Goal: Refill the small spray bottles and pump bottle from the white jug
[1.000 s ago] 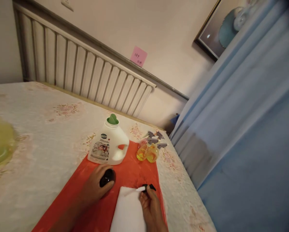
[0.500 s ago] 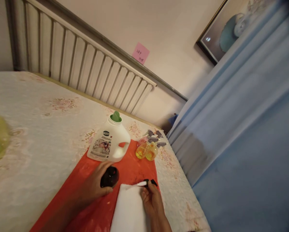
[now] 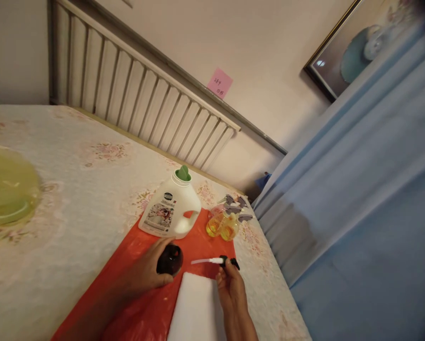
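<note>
My left hand (image 3: 152, 267) is wrapped round a dark bottle (image 3: 170, 260) that stands on the red plastic sheet (image 3: 127, 265); its top shows an opening. In my right hand (image 3: 231, 286) a pump dispenser head (image 3: 224, 261) is pinched by its black top, and its white stem with a thin clear tube points left toward the bottle, apart from it. Under and beside the right hand lies a folded white cloth (image 3: 198, 308). Just beyond the bottle stands a large white detergent jug (image 3: 175, 210) with a handle and a green spout (image 3: 183, 173) in its uncapped neck.
Small clear bottles of yellow liquid (image 3: 222, 227) with grey tops stand right of the jug. A translucent yellow basin (image 3: 10, 189) sits at the left on the floral tablecloth (image 3: 74, 199). A radiator (image 3: 145, 90) lines the wall; a blue curtain (image 3: 358, 213) hangs at the right.
The pump head has moved up off the white cloth, and its tube now shows against the red sheet. My left hand keeps hold of the dark bottle. The whole view has shifted slightly.
</note>
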Motion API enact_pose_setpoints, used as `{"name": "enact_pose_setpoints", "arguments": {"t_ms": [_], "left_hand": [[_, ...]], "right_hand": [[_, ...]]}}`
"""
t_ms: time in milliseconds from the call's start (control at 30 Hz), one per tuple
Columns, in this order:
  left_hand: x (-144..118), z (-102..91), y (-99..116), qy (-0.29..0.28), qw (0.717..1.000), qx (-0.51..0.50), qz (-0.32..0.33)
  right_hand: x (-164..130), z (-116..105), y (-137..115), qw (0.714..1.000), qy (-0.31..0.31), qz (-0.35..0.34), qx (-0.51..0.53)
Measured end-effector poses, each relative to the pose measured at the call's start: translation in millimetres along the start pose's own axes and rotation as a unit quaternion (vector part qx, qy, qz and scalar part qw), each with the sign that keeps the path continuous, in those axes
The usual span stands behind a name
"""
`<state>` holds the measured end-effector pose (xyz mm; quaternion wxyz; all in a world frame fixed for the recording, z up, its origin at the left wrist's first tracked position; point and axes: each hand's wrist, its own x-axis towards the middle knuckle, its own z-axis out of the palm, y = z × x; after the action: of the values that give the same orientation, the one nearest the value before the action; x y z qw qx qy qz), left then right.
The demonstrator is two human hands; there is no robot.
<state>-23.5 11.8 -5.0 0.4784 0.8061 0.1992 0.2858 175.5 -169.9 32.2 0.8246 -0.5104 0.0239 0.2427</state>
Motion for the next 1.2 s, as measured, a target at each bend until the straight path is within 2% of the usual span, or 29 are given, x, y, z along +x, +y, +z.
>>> {"name": "enact_pose_setpoints", "arguments": {"t_ms": [233, 333, 400, 533, 733, 800, 933, 1067, 1200], "left_hand": [[-3, -4.0, 10, 0.007, 1.000, -0.017, 0.015], [-3, -5.4, 14, 0.002, 1.000, -0.016, 0.013], [-3, -6.2, 16, 0.002, 1.000, -0.017, 0.015], [-3, -7.6, 21, 0.008, 0.999, -0.025, 0.021], [-1, -9.7, 28, 0.024, 0.999, -0.016, 0.025], [-1, -9.6, 28, 0.030, 0.999, -0.009, 0.035], [-1, -9.0, 27, 0.023, 0.999, 0.003, 0.043], [-1, -9.6, 28, 0.018, 1.000, -0.002, 0.024], [-1, -10.1, 28, 0.022, 0.999, 0.001, 0.023]], "right_hand": [[-22, 51, -29, 0.991, -0.109, -0.072, -0.014], [-35, 68, -29, 0.979, -0.144, -0.134, -0.045], [-43, 74, -25, 0.964, -0.156, -0.185, -0.106], [-54, 78, -20, 0.929, -0.154, -0.249, -0.224], [-56, 83, -26, 0.936, -0.124, -0.280, -0.172], [-57, 82, -26, 0.922, -0.122, -0.297, -0.217], [-60, 77, -21, 0.887, -0.159, -0.312, -0.301], [-63, 79, -22, 0.906, -0.129, -0.311, -0.257], [-58, 81, -29, 0.914, -0.127, -0.285, -0.260]]}}
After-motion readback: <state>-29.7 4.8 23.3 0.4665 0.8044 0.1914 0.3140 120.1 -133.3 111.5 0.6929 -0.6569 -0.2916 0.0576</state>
